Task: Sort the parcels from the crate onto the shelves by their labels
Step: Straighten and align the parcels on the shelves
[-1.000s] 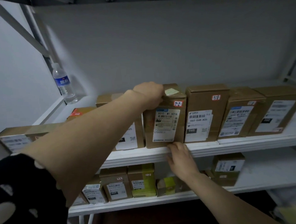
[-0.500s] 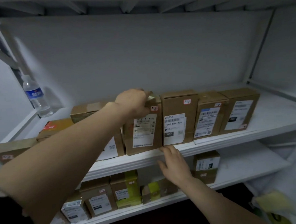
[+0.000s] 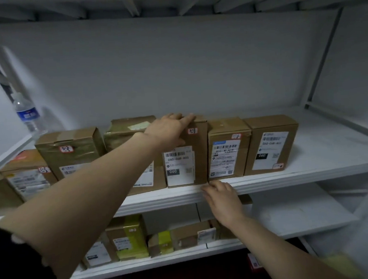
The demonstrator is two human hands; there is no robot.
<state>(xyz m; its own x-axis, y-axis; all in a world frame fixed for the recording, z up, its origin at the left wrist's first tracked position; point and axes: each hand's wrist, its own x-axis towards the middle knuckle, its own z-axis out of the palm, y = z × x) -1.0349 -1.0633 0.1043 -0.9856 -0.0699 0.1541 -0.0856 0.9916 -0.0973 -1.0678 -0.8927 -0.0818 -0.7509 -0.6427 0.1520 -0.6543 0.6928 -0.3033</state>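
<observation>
Got my left hand flat-fingered atop the parcel, right hand resting loose on the shelf edge just below.

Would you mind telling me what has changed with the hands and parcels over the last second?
The left hand let go of the sticker-topped parcel and moved right onto the top of the 060-06B-A05 parcel. The right hand slid right along the shelf edge. No parcel visibly shifted; the water bottle stayed put.

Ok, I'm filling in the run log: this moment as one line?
left hand: flat on 060 parcel | right hand: touching edge of upper shelf | parcel: upright in row
</observation>
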